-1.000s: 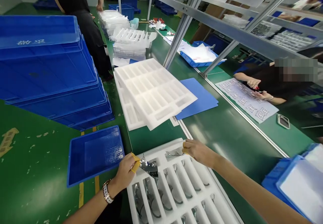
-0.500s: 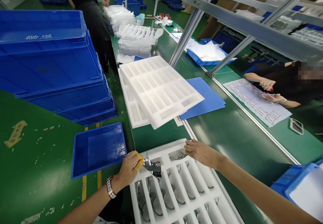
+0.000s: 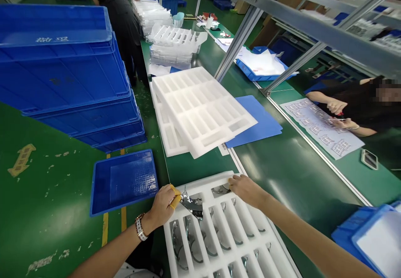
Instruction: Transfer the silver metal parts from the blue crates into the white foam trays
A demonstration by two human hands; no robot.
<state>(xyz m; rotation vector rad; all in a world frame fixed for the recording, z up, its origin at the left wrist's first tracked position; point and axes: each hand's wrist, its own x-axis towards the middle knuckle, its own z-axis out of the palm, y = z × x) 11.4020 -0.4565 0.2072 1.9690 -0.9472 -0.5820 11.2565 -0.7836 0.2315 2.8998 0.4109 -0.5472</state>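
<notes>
My left hand (image 3: pixel 164 203), with yellow covers on its fingertips, pinches one end of a shiny curved chrome piece (image 3: pixel 193 206). The piece is tilted above the upper left slot of a white foam tray (image 3: pixel 208 221). At the tray's far right corner, my right hand (image 3: pixel 246 189) has its fingers closed at the end of a second chrome piece (image 3: pixel 221 190), which lies in the upper slot; the fingertips are partly hidden. More curved chrome pieces (image 3: pixel 194 240) stand on edge in the tray's narrow slots.
Beyond lie two stacked foam trays (image 3: pixel 200 106) and blue sheets (image 3: pixel 258 119). Blue crates (image 3: pixel 72 77) are piled at left, above a low blue bin (image 3: pixel 125 182). A metal frame post (image 3: pixel 241 31) rises midway. One co-worker (image 3: pixel 347 110) sits at right; another (image 3: pixel 120 31) stands behind.
The view has shifted slightly. The chrome piece by my right hand shows more of its flat face in the slot. My left hand keeps its piece in nearly the same place.
</notes>
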